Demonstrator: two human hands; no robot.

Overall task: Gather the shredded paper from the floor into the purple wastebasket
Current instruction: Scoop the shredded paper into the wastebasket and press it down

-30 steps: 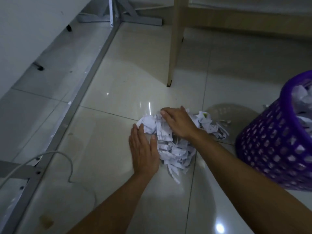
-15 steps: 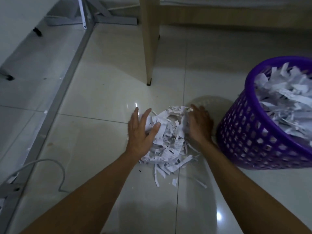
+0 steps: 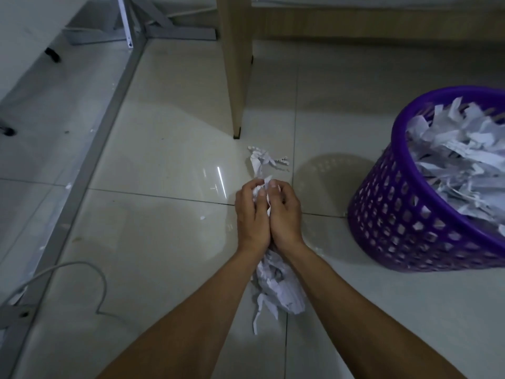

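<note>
My left hand (image 3: 250, 214) and my right hand (image 3: 285, 214) are pressed together, fingers curled round a bunch of white shredded paper (image 3: 278, 285). Strips hang down below my wrists and poke out above my fingertips. A small clump of shreds (image 3: 261, 158) lies on the tiled floor just beyond my hands. The purple wastebasket (image 3: 404, 214) stands to the right, tilted towards me and nearly full of shredded paper.
A wooden furniture leg (image 3: 236, 67) stands on the floor behind the loose clump. A grey metal frame (image 3: 109, 110) runs diagonally along the left. A white cable (image 3: 82, 269) loops on the floor at the lower left. Tiny paper bits dot the tiles.
My hands have closed together round the pile and lifted most of it off the floor. A small clump stayed behind on the tile.
</note>
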